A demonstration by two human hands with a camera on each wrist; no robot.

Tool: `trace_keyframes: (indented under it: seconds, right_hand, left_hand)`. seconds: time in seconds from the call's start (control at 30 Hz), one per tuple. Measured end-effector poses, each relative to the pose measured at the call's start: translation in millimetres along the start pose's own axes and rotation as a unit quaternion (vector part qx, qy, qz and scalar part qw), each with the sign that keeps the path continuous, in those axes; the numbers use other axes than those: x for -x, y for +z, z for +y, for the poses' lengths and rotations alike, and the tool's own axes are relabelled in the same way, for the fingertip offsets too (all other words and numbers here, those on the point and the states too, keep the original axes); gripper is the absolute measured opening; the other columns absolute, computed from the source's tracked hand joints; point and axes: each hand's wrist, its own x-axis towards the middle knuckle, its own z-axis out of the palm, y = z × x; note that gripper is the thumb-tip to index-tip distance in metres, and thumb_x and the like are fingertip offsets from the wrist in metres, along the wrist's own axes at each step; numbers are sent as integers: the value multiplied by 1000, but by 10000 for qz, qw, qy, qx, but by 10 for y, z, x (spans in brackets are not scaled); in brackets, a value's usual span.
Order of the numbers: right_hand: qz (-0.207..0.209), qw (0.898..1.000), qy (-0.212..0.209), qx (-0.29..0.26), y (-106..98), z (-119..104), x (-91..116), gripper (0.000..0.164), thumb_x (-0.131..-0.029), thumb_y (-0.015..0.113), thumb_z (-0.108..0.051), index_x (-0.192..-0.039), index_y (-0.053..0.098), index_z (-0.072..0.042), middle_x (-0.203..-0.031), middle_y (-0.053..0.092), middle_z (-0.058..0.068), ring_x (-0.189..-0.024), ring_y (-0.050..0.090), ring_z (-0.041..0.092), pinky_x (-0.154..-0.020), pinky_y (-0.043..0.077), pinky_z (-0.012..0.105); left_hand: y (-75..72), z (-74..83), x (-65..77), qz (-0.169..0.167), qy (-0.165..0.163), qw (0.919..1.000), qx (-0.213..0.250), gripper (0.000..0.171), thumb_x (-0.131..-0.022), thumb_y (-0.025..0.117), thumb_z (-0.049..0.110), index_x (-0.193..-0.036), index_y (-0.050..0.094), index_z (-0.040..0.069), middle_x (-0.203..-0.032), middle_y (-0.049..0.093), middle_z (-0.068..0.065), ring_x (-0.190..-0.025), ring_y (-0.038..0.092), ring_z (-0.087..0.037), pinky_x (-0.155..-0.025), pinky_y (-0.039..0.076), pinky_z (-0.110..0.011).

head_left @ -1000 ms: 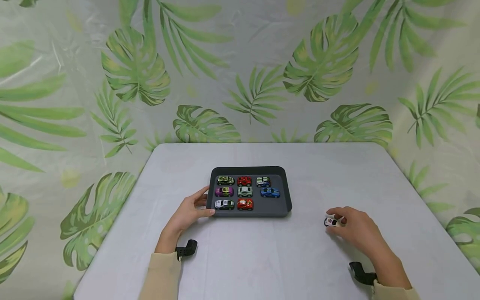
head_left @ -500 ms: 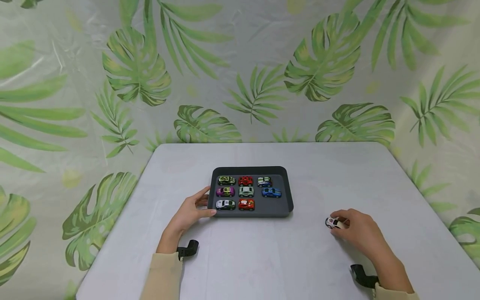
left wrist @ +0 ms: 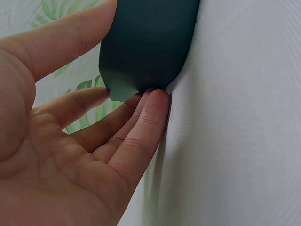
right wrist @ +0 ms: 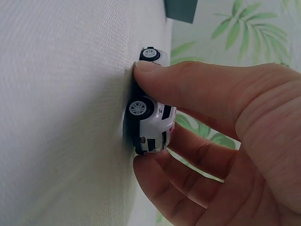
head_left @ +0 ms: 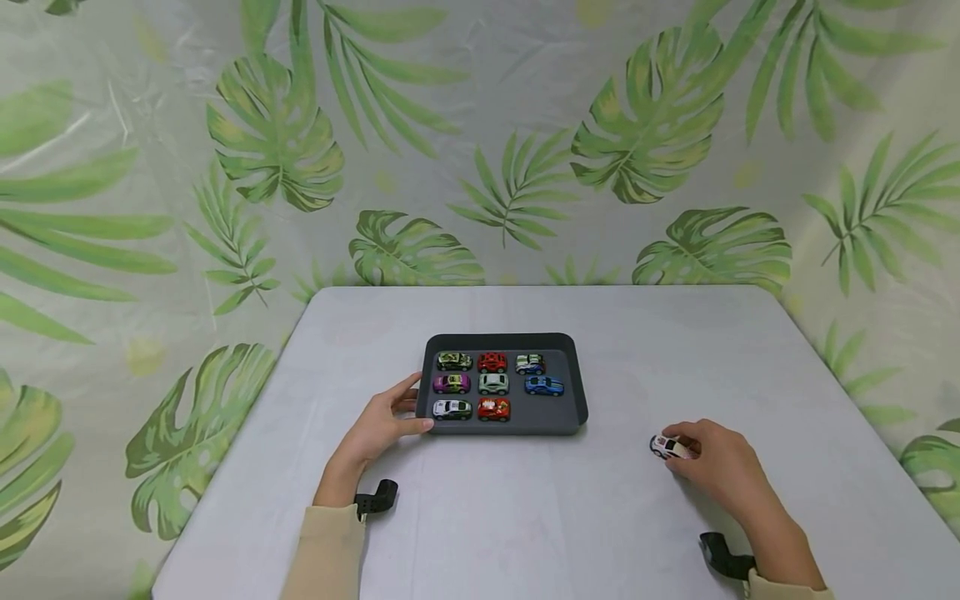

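A dark grey tray (head_left: 543, 417) lies on the white-covered table with several small toy cars inside. My left hand (head_left: 378, 421) holds the tray by its left end, the thumb at the near-left corner and the fingers against the side; the left wrist view shows fingertips touching the tray's wall (left wrist: 146, 42). To the right of the tray, my right hand (head_left: 716, 458) grips a white toy car (head_left: 667, 447) between thumb and fingers. In the right wrist view the white car (right wrist: 153, 129) has its wheels toward the tabletop, and the thumb covers its middle.
Inside the tray, a blue car (head_left: 543, 385) stands in the right column behind bare tray floor at the near right. A red car (head_left: 493, 409) is in the near row. Bare white tablecloth (head_left: 615, 392) lies between tray and right hand. A leaf-patterned curtain (head_left: 510, 125) hangs behind.
The white toy car has turned slightly in my right hand, and more of it shows. My left hand stays on the tray. The whole view has shifted a little.
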Motion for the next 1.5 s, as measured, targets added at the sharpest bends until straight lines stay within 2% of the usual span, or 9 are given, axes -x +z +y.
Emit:
trace_keyframes:
  seconds: [0.4, 0.63, 0.97, 1.3, 1.5]
  right_hand:
    - [-3, 10000, -48, 54, -19, -17, -10, 37, -77, 86, -14, -112, 76, -8, -92, 66, 3, -79, 58, 20, -63, 46, 35]
    - [128, 9997, -199, 67, -26, -23, -43, 35, -78, 85, -14, -111, 76, -6, -84, 60, -1, -74, 52, 17, -60, 40, 33]
    - [16, 9997, -253, 18, -62, -130, -99, 33, -79, 84, -12, -111, 76, -7, -84, 58, -1, -75, 52, 18, -59, 41, 33]
    - [142, 9991, -387, 31, -92, -243, -168, 34, -78, 82, -9, -111, 77, -13, -86, 62, -2, -77, 56, 17, -58, 42, 32]
    - [142, 9989, -455, 51, -104, -321, -246, 33, -80, 81, -8, -112, 76, -12, -86, 61, -1, -75, 54, 17, -58, 42, 32]
  left_hand:
    - [11, 6, 7, 24, 18, 10000, -25, 91, -79, 88, 15, -156, 40, 26, -141, 55, -9, -124, 54, -27, -105, 41, -53]
    - [0, 19, 2, 17, 61, 9999, -96, 90, -80, 87, 14, -156, 41, 26, -141, 56, -9, -124, 54, -27, -105, 41, -52]
    - [2, 6, 2, 11, 40, 10000, -7, 91, -80, 87, 14, -157, 40, 25, -141, 55, -10, -124, 54, -28, -104, 41, -52]
    - [10, 3, 3, 25, 88, 9999, -62, 91, -80, 87, 14, -157, 39, 23, -142, 55, -12, -125, 54, -29, -105, 41, -55]
    - [7, 2, 0, 1, 117, 9999, -86, 91, -81, 87, 15, -158, 38, 22, -142, 55, -13, -125, 54, -30, -105, 41, -55]
